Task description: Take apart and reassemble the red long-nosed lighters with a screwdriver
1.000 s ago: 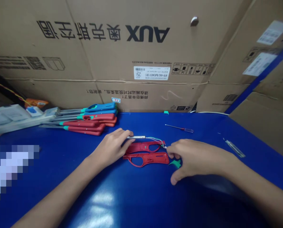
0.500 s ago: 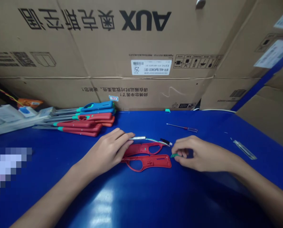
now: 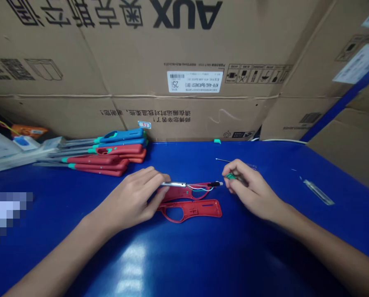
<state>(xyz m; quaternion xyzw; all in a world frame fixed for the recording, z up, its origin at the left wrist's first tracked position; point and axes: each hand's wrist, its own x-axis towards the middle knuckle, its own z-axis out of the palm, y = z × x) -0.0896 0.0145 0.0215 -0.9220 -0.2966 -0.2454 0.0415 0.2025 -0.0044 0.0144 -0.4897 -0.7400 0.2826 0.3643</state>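
My left hand [image 3: 144, 192] is closed around a silver metal tube [image 3: 176, 184], pinched between thumb and fingers. Thin white and green wires run from the tube's right end toward a small black part with a pale tip [image 3: 216, 184]. Below the tube lie two red plastic handle halves: the far half [image 3: 180, 192], partly behind my left hand, and the near half [image 3: 203, 209], its inner side up. My right hand [image 3: 246, 181] pinches a small green plastic piece [image 3: 230, 176], just right of the black part's tip and apart from it.
Several assembled gas lighters [image 3: 119, 149] in blue, red and orange are stacked at the back left. A screwdriver [image 3: 223, 160] lies behind my right hand, partly hidden. To the right is a clear plastic tube-like piece [image 3: 319, 192]. A large cardboard box [image 3: 203, 115] walls the back.
My right hand has lifted slightly and turned, bringing the green piece up level with the black part. The left hand still holds the metal tube; the wires and black part shifted a little.
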